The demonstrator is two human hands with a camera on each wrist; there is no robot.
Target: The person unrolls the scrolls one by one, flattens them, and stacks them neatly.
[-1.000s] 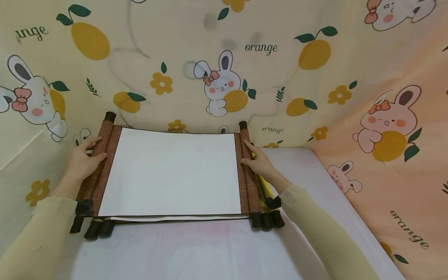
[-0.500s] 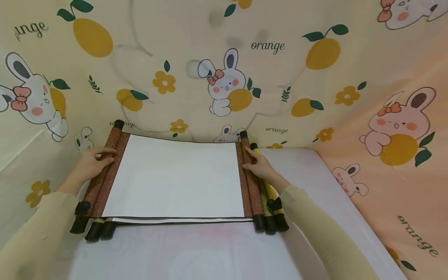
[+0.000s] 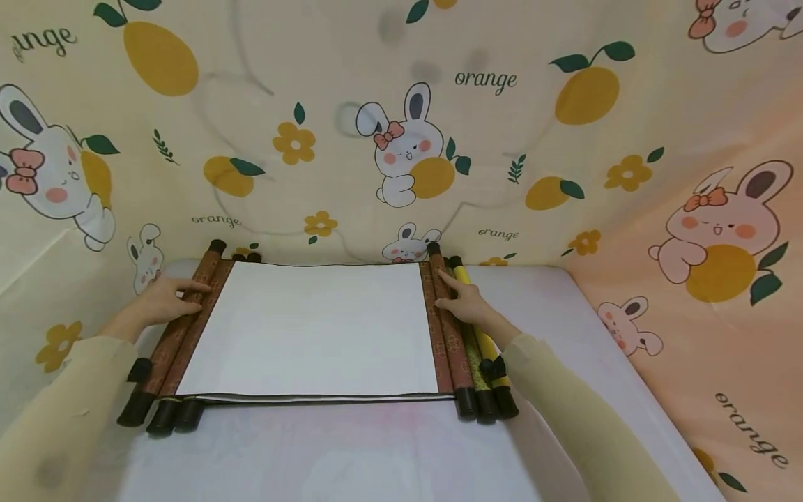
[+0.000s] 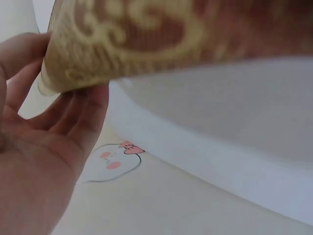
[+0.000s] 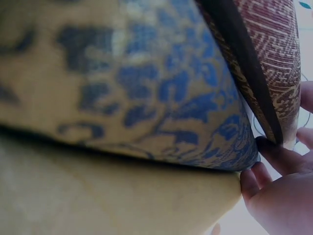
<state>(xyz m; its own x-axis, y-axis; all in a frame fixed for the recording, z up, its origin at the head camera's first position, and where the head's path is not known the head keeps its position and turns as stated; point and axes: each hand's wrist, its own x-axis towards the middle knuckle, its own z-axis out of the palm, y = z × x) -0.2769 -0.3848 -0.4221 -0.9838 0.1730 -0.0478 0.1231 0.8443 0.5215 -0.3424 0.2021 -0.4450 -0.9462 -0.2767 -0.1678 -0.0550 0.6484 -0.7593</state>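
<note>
In the head view, a hanging scroll lies partly unrolled, its blank white sheet between two brown brocade rolls with black end caps. My left hand grips the left roll; in the left wrist view its thumb and fingers lie on either side of the patterned roll. At the other end my right hand holds the right roll, fingers across its upper half. In the right wrist view, the fingers bend around a maroon roll beside a blue-patterned roll.
A yellow roll and a green-gold roll lie against the right roll. Black end caps of other scrolls stick out beneath at the left. A rabbit-and-orange printed cloth rises behind the white table.
Both hands have lowered the brown scroll onto the stack, its far edge coming down most. The pale gap along its near edge has narrowed. The head view has shifted slightly.
</note>
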